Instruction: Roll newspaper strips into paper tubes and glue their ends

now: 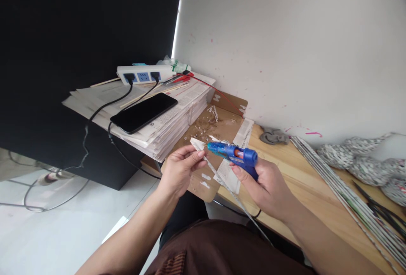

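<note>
My left hand (182, 168) pinches a thin rolled newspaper stick (211, 167) near its upper end, where a pale pointed flap of paper spreads out. The stick slants down to the right past my lap. In my right hand (269, 184) is a blue hot glue gun (234, 153), gripped by its handle. Its nozzle points left and sits at the paper flap, close to my left fingertips; whether it touches the paper I cannot tell. Below both hands lies a brown board (198, 131) littered with paper scraps and glue bits.
A newspaper stack (171, 135) at left carries a black phone (144, 113), a power strip (147, 74) with two plugs, and red-handled scissors (184, 77). On the wooden table (285, 161) lie a bundle of paper sticks (339, 186), newspaper-wrapped shapes (364, 163) and dark scissors (377, 205). Cords hang left.
</note>
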`<state>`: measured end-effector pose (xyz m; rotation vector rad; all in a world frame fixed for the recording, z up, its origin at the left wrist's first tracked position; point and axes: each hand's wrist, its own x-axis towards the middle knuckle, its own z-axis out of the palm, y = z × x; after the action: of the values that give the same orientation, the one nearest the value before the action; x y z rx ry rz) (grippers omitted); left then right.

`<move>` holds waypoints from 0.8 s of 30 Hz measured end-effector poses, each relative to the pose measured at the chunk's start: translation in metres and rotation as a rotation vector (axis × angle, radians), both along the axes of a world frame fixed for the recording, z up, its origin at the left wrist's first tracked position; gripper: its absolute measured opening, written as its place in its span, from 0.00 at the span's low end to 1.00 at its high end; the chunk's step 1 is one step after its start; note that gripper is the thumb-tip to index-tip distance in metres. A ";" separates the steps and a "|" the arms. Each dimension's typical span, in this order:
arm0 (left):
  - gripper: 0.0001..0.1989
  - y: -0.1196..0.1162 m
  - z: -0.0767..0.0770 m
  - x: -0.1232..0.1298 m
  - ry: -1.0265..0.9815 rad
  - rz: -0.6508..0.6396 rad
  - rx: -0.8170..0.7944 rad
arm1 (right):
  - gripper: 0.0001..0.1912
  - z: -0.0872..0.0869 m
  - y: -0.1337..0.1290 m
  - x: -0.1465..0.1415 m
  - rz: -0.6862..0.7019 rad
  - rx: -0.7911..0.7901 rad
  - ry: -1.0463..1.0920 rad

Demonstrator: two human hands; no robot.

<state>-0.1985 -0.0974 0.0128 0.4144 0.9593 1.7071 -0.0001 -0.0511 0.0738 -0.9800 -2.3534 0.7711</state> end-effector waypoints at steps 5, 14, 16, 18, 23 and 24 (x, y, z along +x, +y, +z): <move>0.10 -0.003 0.002 -0.001 0.003 -0.003 0.027 | 0.14 -0.007 0.006 -0.005 -0.096 -0.084 0.053; 0.08 -0.009 0.004 -0.004 0.005 -0.020 0.059 | 0.09 -0.026 0.033 -0.013 -0.025 -0.902 0.587; 0.08 -0.010 0.003 -0.005 0.005 -0.020 0.060 | 0.10 -0.026 0.037 -0.015 -0.022 -1.014 0.664; 0.08 -0.010 0.003 -0.005 0.005 -0.020 0.059 | 0.10 -0.027 0.039 -0.017 -0.015 -1.087 0.717; 0.08 -0.011 0.005 -0.005 0.003 -0.030 0.061 | 0.12 -0.032 0.048 -0.026 0.016 -1.208 0.841; 0.08 -0.011 0.006 -0.005 0.002 -0.028 0.059 | 0.13 -0.034 0.052 -0.029 0.026 -1.223 0.871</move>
<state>-0.2031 -0.1089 0.0184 0.4666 0.9026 1.7129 -0.0294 0.0008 0.0400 -0.7170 -1.0085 2.1828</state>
